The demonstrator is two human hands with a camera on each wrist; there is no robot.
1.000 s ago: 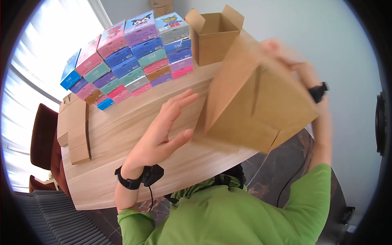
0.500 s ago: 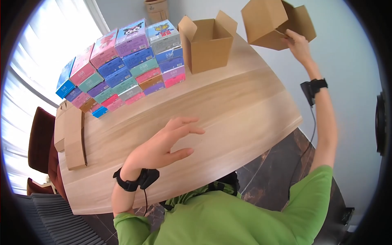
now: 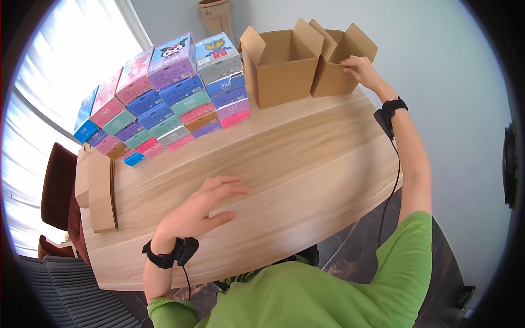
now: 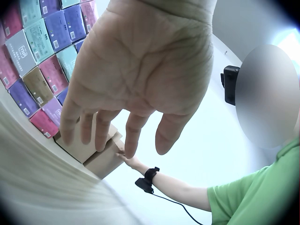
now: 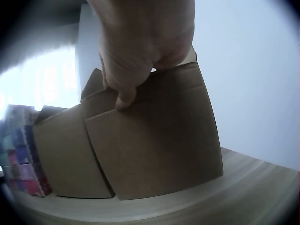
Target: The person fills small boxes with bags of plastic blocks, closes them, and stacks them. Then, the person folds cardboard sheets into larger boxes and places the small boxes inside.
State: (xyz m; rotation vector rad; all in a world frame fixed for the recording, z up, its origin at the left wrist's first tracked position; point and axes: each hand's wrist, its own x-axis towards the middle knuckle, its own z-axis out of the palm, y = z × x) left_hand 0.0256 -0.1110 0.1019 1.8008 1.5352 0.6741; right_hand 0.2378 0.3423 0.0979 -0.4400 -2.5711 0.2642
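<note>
At the far right of the table, my right hand [image 3: 363,72] pinches the upper edge of an open cardboard box [image 3: 334,81]. In the right wrist view the thumb [image 5: 125,97] lies against the outside of that box [image 5: 159,140], which stands on the tabletop. Right beside it on the left is a second open cardboard box [image 3: 287,82], its side flaps raised. Over the near middle of the table hovers my left hand [image 3: 199,205], fingers loosely extended and holding nothing; its bare palm [image 4: 140,65] shows in the left wrist view.
Several colourful small boxes [image 3: 164,104] are stacked at the back left of the wooden table [image 3: 262,202]. Flattened cardboard [image 3: 101,188] lies at the left edge. A red chair [image 3: 57,186] stands beyond that edge, and a wall [image 3: 448,109] is close on the right.
The right hand has swung the cardboard box away from the body, past the table's right end, and set it upright beside the other box. The left hand has drifted slightly left and down.
</note>
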